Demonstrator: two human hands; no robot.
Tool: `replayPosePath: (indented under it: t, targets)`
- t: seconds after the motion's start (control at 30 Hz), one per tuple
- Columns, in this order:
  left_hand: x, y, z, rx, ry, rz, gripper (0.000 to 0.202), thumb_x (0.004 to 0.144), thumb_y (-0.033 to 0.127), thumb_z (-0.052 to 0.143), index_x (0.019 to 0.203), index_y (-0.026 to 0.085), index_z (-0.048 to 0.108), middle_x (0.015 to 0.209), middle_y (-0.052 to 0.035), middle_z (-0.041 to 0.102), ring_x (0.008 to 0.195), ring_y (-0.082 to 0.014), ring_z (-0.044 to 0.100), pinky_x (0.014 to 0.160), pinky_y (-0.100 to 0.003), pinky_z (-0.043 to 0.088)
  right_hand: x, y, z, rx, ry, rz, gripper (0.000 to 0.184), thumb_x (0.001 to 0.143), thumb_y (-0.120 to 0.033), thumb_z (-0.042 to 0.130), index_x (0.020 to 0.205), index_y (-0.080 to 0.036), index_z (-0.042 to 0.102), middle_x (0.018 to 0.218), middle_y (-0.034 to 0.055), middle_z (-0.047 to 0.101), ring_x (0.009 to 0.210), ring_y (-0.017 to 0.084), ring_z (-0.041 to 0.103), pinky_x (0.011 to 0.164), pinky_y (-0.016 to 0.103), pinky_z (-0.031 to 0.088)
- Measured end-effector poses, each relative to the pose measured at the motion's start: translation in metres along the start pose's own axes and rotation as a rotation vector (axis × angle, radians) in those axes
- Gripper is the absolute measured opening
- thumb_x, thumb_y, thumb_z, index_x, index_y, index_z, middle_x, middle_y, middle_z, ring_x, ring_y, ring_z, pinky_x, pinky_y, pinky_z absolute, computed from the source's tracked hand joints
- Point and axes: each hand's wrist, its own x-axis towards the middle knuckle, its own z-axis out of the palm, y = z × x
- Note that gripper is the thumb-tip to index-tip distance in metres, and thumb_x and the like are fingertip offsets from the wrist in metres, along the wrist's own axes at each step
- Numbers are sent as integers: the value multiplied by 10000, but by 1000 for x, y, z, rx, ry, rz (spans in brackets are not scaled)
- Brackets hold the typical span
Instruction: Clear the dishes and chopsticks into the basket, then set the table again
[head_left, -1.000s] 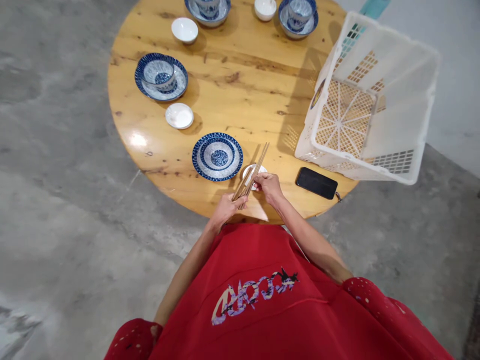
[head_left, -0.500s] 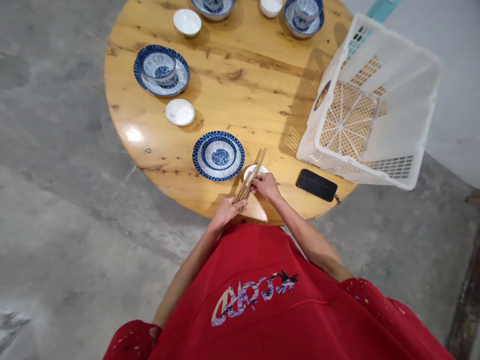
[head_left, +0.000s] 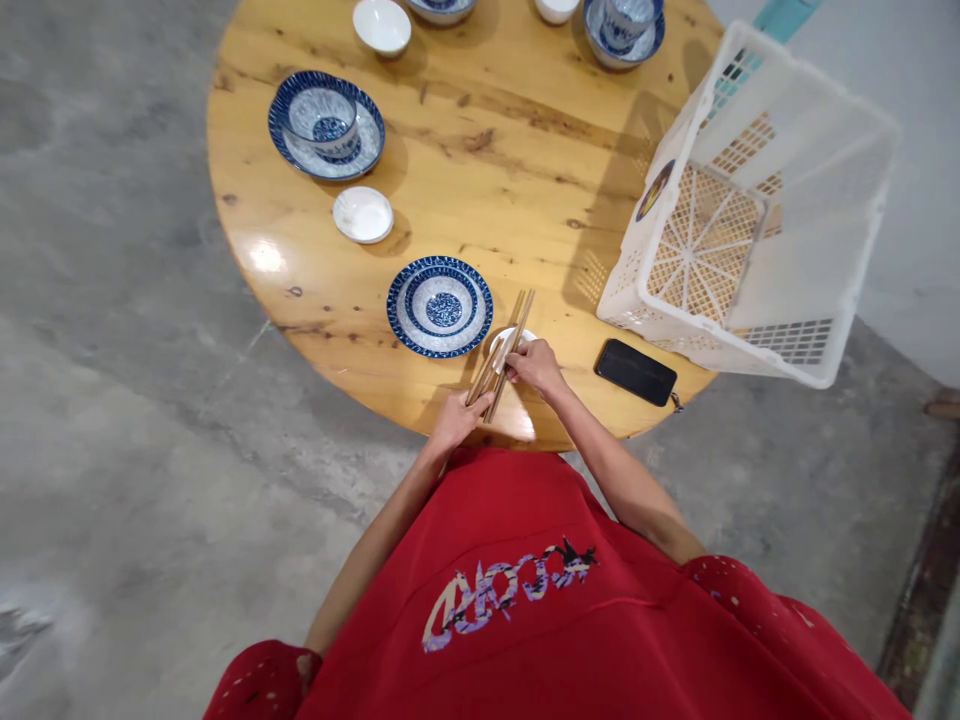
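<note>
My left hand (head_left: 459,418) is closed round the lower part of some wooden chopsticks (head_left: 486,378), near the table's front edge. In my right hand (head_left: 534,365) more chopsticks (head_left: 520,326) are pinched, slanting up and away from me. A narrow gap separates the two groups. Partly hidden beneath the sticks and my right fingers is a small white dish (head_left: 529,336). Just left of it a blue-and-white bowl (head_left: 442,302) sits on a matching plate (head_left: 402,334). I cannot count the chopsticks in either hand.
A tall white plastic basket (head_left: 630,290) stands on the round wooden table (head_left: 495,190) at right, with a black phone (head_left: 636,372) in front. Further left are a white saucer (head_left: 363,215), a plate with a bowl (head_left: 328,125) and a white bowl (head_left: 382,27). More bowls (head_left: 624,35) stand behind.
The chopsticks have parted into two groups, my right hand holding some slightly to the right of those in my left. The view has shifted a little.
</note>
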Motion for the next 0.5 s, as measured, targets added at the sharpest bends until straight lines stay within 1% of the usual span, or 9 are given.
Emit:
replayPosePath:
  t: [0.13, 0.27, 0.5]
  targets:
    - [-3, 6, -5, -7, 62, 5, 442, 776, 582, 615, 746, 143, 662, 443, 60, 403, 436, -85, 349, 466, -218, 280, -6, -7, 1, 90, -13, 74, 179, 707, -129, 573, 542, -154, 638, 502, 48, 645, 455, 161, 621, 493, 245, 508]
    - [-3, 13, -12, 7, 96, -7, 479, 769, 591, 626, 828, 125, 717, 451, 46, 460, 441, -90, 377, 481, -219, 297, -11, -16, 2, 219, -10, 144, 203, 707, -94, 579, 515, -154, 602, 467, 42, 625, 441, 147, 606, 455, 221, 504]
    - [-2, 17, -16, -13, 134, -4, 473, 764, 588, 637, 813, 124, 716, 547, 16, 561, 436, -68, 354, 451, -214, 255, -13, -18, 4, 305, -9, 159, 215, 716, -72, 579, 516, -151, 582, 448, 34, 608, 432, 133, 593, 450, 208, 504]
